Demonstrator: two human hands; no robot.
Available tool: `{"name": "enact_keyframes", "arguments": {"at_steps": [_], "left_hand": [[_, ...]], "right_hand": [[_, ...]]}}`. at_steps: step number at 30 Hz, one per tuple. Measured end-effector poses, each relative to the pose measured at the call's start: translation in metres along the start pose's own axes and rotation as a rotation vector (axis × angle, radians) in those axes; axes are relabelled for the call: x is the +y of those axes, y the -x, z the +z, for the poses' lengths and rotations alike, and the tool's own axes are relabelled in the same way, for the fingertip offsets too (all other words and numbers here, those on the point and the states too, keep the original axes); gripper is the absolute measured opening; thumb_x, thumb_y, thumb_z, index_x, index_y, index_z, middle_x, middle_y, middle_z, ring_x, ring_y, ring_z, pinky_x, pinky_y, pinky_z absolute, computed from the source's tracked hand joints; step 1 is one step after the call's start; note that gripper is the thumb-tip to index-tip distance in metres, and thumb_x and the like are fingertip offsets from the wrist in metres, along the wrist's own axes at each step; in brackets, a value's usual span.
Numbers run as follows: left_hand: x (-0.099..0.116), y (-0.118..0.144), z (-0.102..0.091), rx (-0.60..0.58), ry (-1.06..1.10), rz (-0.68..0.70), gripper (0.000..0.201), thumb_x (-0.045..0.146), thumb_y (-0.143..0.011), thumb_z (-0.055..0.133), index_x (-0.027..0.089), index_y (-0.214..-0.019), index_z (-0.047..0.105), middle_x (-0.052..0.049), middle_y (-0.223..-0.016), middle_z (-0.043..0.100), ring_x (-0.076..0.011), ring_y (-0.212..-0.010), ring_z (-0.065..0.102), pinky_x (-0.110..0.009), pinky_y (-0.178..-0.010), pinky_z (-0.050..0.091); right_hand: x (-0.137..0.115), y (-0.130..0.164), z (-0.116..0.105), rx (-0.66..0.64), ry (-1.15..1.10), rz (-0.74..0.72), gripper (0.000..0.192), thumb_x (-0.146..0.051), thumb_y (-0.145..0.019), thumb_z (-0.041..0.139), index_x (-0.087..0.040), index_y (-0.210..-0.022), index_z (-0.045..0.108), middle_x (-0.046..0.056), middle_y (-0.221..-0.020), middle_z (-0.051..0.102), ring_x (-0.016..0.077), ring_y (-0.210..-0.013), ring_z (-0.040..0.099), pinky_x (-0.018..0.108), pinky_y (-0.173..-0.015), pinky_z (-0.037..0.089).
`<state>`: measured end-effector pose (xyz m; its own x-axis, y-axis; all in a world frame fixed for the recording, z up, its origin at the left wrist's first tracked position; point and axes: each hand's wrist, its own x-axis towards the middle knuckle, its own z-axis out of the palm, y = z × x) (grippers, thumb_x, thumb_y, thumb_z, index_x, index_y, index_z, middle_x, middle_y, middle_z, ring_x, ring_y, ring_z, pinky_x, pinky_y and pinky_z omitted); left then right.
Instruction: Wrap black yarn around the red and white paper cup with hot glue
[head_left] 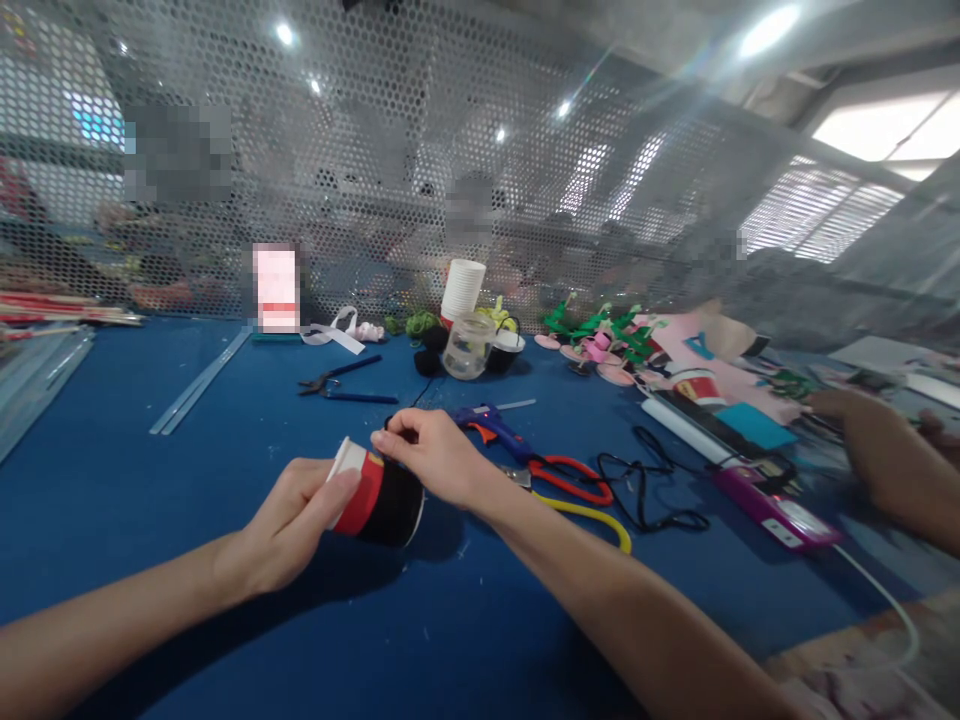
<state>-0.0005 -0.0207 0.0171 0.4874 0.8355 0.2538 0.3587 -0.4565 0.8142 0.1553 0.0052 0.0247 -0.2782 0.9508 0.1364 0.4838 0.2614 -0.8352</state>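
Blue table, mesh screen behind. Co-worker's hand far right, apart from work. Cup on its side, mid-table, just above surface, black and red wrap, white rim to left. Left hand closed round rim end, thumb on top. Right hand pinching wrap edge at cup's upper side w/ fingertips. Glue gun and scissors just beside right wrist.

Risk, judged: wrap slipping or creasing if pinch relaxes; thin cup crushing under excess grip; wrist snagging gun cord.
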Motion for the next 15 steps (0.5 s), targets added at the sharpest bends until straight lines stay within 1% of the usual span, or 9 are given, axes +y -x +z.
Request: {"name": "enact_keyframes", "arguments": {"at_steps": [6, 11, 15], "left_hand": [[0.0005, 0.0005, -0.0001, 0.016, -0.008, 0.06, 0.034, 0.025, -0.077, 0.029, 0.018, -0.043, 0.03, 0.003, -0.044, 0.033, -0.0092, -0.043, 0.029, -0.025, -0.046, 0.027], [0.0021, 0.0009, -0.0012, 0.008, -0.022, 0.062, 0.034, 0.025, -0.077, 0.027, 0.019, -0.044, 0.029, 0.002, -0.045, 0.033, -0.0096, -0.043, 0.029, -0.025, -0.047, 0.027], [0.003, 0.0022, -0.0017, 0.015, -0.026, 0.058, 0.034, 0.027, -0.077, 0.026, 0.019, -0.044, 0.027, 0.002, -0.044, 0.033, -0.0099, -0.043, 0.029, -0.026, -0.047, 0.027]], "right_hand": [[-0.0004, 0.001, 0.0023, -0.012, -0.035, 0.029, 0.021, -0.028, -0.071, 0.051, -0.015, -0.054, 0.046, -0.005, -0.049, 0.039, 0.0056, -0.045, 0.032, 0.019, -0.044, 0.027], [0.0032, 0.0012, 0.003, -0.054, -0.058, 0.074, 0.022, -0.032, -0.072, 0.049, -0.015, -0.057, 0.047, -0.006, -0.047, 0.038, 0.0049, -0.041, 0.031, 0.018, -0.038, 0.022], [0.0027, 0.0021, 0.0017, -0.078, -0.084, 0.076, 0.023, -0.034, -0.072, 0.049, -0.016, -0.058, 0.049, -0.006, -0.044, 0.038, 0.0043, -0.037, 0.031, 0.017, -0.035, 0.021]]}}
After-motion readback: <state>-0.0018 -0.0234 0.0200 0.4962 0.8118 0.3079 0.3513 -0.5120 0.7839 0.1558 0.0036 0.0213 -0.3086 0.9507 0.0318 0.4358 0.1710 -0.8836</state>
